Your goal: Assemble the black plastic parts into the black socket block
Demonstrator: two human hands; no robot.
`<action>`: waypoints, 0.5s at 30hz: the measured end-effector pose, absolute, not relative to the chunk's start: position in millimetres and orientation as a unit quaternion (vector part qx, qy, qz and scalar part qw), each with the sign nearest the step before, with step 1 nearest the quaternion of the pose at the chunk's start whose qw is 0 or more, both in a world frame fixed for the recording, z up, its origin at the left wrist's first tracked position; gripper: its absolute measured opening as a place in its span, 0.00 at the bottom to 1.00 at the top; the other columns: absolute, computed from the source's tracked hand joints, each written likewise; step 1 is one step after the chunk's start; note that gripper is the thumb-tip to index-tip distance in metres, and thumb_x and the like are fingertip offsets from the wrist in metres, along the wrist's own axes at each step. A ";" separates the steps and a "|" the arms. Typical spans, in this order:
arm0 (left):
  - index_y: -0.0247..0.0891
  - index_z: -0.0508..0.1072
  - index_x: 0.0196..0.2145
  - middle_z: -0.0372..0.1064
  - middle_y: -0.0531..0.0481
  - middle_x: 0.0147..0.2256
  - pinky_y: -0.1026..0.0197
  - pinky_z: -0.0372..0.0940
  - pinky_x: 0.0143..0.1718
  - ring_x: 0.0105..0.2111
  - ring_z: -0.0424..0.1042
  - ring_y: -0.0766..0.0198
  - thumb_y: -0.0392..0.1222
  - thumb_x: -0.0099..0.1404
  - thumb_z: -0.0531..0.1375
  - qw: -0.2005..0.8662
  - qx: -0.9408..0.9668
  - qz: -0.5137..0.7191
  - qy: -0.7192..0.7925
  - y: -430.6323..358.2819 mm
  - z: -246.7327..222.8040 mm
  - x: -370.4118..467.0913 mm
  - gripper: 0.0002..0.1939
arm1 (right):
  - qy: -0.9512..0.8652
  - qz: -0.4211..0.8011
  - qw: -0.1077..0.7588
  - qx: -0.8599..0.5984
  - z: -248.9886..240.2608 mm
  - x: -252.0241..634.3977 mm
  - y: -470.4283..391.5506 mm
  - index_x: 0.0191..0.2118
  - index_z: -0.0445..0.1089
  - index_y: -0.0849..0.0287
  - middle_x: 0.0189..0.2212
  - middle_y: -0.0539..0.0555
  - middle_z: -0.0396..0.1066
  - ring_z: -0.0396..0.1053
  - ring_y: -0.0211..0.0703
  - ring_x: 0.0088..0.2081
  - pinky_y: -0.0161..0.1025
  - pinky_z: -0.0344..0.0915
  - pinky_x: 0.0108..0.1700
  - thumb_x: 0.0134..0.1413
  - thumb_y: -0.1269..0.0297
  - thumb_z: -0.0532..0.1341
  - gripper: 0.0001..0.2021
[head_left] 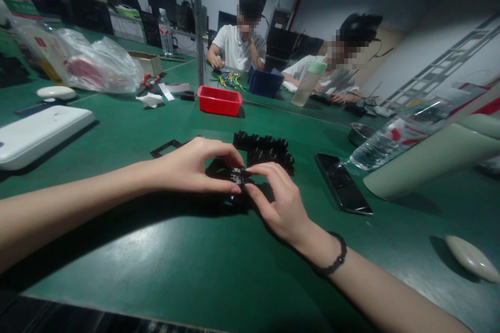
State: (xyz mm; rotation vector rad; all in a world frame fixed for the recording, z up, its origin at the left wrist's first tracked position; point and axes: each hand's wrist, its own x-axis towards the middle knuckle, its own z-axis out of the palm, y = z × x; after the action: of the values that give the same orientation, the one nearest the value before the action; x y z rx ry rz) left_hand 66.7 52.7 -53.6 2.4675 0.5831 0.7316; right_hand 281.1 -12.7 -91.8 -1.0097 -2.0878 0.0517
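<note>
Pinching a small black component (pixel 236 175), silvery contacts showing, fingers of left hand (pixel 197 169) and right hand (pixel 282 200) narrowed on opposite sides. Component low over the green table (pixel 175 260), just nearer than the rows of round-topped black parts (pixel 267 148); whether it rests on the surface, can't tell. Work looks midway: this piece gripped, not yet released. Rows grouped together; finished or waiting, unclear. Flat black frame (pixel 162 148) lies beyond left wrist, untouched.
</note>
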 end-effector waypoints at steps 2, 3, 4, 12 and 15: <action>0.36 0.75 0.40 0.76 0.47 0.36 0.63 0.68 0.38 0.36 0.75 0.61 0.51 0.59 0.66 0.249 0.905 0.272 0.212 51.8 -53.7 67.3 0.17 | -0.825 0.020 0.398 -0.401 -92.2 281.2 -12.6 0.45 0.68 0.59 0.39 0.58 0.74 0.72 0.47 0.41 0.45 0.69 0.43 0.63 0.64 0.57 0.08; 0.35 0.75 0.41 0.76 0.47 0.36 0.63 0.69 0.38 0.36 0.75 0.62 0.50 0.59 0.65 0.249 0.904 0.275 0.210 51.4 -53.9 67.5 0.17 | -0.824 0.021 0.398 -0.401 -92.4 281.2 -12.5 0.45 0.68 0.59 0.39 0.58 0.74 0.72 0.47 0.41 0.45 0.69 0.43 0.63 0.64 0.57 0.08; 0.35 0.75 0.41 0.76 0.47 0.36 0.63 0.69 0.38 0.36 0.75 0.62 0.50 0.60 0.65 0.249 0.903 0.280 0.209 51.1 -54.0 67.7 0.17 | -0.824 0.021 0.399 -0.401 -92.6 281.2 -12.4 0.45 0.68 0.60 0.39 0.58 0.74 0.72 0.47 0.41 0.46 0.69 0.43 0.63 0.64 0.58 0.08; 0.35 0.74 0.42 0.76 0.47 0.37 0.62 0.69 0.39 0.36 0.75 0.61 0.47 0.60 0.65 0.235 0.899 0.301 0.214 51.1 -54.5 67.8 0.16 | -0.834 0.029 0.374 -0.404 -93.8 280.8 -11.7 0.50 0.66 0.59 0.42 0.60 0.73 0.71 0.51 0.44 0.50 0.70 0.46 0.56 0.63 0.62 0.16; 0.36 0.75 0.43 0.76 0.46 0.38 0.62 0.69 0.39 0.37 0.75 0.61 0.47 0.60 0.65 0.235 0.902 0.295 0.211 51.2 -54.8 67.7 0.16 | -0.836 0.032 0.363 -0.411 -94.6 280.8 -11.7 0.52 0.65 0.59 0.43 0.60 0.73 0.71 0.52 0.45 0.51 0.70 0.46 0.54 0.64 0.62 0.19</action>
State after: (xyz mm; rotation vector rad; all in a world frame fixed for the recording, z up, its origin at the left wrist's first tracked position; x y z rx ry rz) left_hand 67.7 51.2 -54.8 2.4733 0.5799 0.8094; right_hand 280.8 -11.7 -94.6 -1.0591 -2.1514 0.0819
